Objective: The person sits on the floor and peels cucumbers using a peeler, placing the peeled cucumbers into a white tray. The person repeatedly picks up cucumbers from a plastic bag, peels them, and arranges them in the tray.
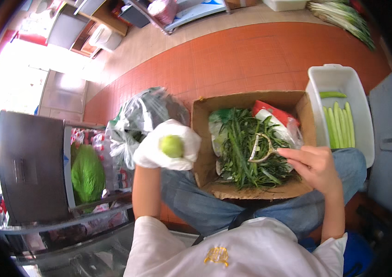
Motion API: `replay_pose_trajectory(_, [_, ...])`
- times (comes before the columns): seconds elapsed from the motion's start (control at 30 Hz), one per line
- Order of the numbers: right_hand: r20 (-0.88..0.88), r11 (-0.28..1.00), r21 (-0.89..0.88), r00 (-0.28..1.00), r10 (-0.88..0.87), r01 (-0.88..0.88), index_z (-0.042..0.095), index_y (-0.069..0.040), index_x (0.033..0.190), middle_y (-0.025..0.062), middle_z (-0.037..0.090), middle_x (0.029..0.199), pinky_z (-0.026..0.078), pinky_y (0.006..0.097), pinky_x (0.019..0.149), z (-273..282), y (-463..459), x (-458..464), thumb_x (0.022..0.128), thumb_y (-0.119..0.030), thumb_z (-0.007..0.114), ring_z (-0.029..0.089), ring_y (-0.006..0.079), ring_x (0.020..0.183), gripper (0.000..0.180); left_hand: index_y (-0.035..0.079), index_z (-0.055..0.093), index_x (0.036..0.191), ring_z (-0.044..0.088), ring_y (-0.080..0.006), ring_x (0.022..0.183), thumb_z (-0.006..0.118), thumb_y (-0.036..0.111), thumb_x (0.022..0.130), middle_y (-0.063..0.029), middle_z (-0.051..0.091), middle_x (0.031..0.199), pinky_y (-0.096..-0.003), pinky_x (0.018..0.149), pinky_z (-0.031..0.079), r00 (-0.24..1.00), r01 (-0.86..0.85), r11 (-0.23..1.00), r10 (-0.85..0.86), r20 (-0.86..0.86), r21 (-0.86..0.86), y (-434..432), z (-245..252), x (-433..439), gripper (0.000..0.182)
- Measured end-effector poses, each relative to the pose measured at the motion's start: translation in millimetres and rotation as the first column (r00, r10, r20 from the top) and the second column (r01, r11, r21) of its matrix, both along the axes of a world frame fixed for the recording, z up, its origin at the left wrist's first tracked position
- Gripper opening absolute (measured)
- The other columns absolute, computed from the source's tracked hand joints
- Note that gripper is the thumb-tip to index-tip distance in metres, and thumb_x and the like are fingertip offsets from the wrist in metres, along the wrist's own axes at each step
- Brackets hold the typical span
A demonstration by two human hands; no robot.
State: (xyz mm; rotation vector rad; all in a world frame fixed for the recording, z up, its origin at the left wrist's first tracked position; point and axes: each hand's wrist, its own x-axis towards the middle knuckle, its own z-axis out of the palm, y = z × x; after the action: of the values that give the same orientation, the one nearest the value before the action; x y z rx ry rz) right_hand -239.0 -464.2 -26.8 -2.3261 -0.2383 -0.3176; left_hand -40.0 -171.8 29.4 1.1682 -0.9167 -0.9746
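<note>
My left hand wears a white glove and grips a long green vegetable, seen end-on so that its length is hidden. It is just left of an open cardboard box. Between the thumb and fingers of my right hand is a Y-shaped peeler, held over the box. Inside the box lie green leafy stalks and scraps, with a red and white plastic bag behind them. A white plastic tub on the right holds several pale green, long vegetables.
Beside my left hand stands a clear plastic bag with dark contents. Further left, a shelf holds a green plastic bag and bottles. Scallions or leeks lie at the far right on the floor. A grey panel borders the tub.
</note>
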Motion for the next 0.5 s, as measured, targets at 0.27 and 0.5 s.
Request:
replay_pose_trajectory(0.27, [-0.159,0.922,-0.243,0.925,-0.345,0.302,0.065,-0.026,0.123,0.0022,0.053,0.059,0.045,0.0342,0.041,-98,21,-86,0.086,-0.023,0.065,0.054,0.0182,0.047,0.037,0.002,0.05,0.114,0.054,-0.0164,0.066,0.065,0.03,0.084,-0.0055,0.053,0.084,-0.0286,0.065,0.046,0.828,-0.532,0.73,0.555,-0.082,-0.43,-119,51,2,0.044])
replay_pose_trajectory(0.5, [-0.32,0.926,-0.088,0.87,-0.376,0.368,0.052,-0.023,0.138,0.0038,0.055,0.066,0.048,0.0338,0.046,-134,48,-117,0.086,-0.019,0.06,0.061,0.018,0.054,0.053,0.007,0.036,0.137,0.061,-0.027,0.103,0.061,0.02,0.094,-0.0167,0.06,0.117,-0.0428,0.099,0.046,0.944,-0.33,0.889,0.317,-0.094,-0.316,-352,-22,-32,0.052])
